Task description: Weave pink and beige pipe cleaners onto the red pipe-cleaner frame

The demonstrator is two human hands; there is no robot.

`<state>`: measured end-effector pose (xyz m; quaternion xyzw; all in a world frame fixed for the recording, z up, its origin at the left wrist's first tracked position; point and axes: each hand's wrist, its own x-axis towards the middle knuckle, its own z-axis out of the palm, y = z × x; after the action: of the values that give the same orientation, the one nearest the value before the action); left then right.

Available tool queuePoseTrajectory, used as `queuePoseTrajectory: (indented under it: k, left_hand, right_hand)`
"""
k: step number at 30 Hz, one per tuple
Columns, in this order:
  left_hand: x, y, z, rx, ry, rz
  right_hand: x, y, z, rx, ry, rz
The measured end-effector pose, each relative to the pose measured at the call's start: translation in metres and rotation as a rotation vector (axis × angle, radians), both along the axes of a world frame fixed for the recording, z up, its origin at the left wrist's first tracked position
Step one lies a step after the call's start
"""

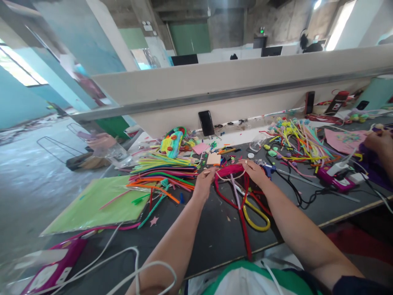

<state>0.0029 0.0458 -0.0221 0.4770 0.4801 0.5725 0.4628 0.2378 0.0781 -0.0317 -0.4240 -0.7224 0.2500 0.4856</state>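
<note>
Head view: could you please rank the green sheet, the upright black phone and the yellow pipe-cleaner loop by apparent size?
1. green sheet, clearly largest.
2. yellow pipe-cleaner loop and black phone: the loop spans slightly more, but lies nearer the camera, so I leave them unranked.

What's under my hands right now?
Left hand and right hand hold the top of a red pipe-cleaner frame on the table; what they cover is hidden.

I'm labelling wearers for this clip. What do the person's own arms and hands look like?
The left hand and right hand are bare: no gloves, no watch or rings that show. Forearms are uncovered; a dark sleeve edge shows at the right upper arm.
</note>
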Motion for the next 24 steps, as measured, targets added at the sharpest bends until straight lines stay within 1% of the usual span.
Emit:
queuePoseTrajectory:
  k: [3,6,9,11,18,20,23,24]
  left_hand:
    - [0.004,-0.001,-0.005,0.015,0.022,-0.032]
    - [0.006,0.000,-0.006,0.046,0.135,-0.044]
    - [0.005,0.001,-0.004,0.153,0.285,-0.026]
    - [0.003,0.002,-0.002,0.206,0.331,-0.011]
    - [0.001,0.001,-0.001,0.129,0.180,0.025]
    - [0.004,0.001,-0.002,0.115,0.132,-0.015]
    - [0.011,0.000,-0.002,0.097,0.064,-0.121]
    - [0.013,0.000,-0.002,0.098,0.056,-0.156]
  right_hand:
    - [0.002,-0.002,0.002,-0.090,-0.022,-0.020]
    - [0.003,-0.005,0.003,-0.156,-0.065,-0.030]
    - [0.002,-0.006,0.003,-0.175,-0.091,-0.020]
    - [0.003,-0.007,0.003,-0.172,-0.122,-0.010]
    - [0.004,-0.008,0.002,-0.149,-0.218,-0.075]
    - [0.005,-0.006,0.003,-0.086,-0.219,-0.084]
    - [0.006,-0.004,0.006,0.074,-0.173,-0.111]
    - [0.006,-0.005,0.007,0.100,-0.140,-0.126]
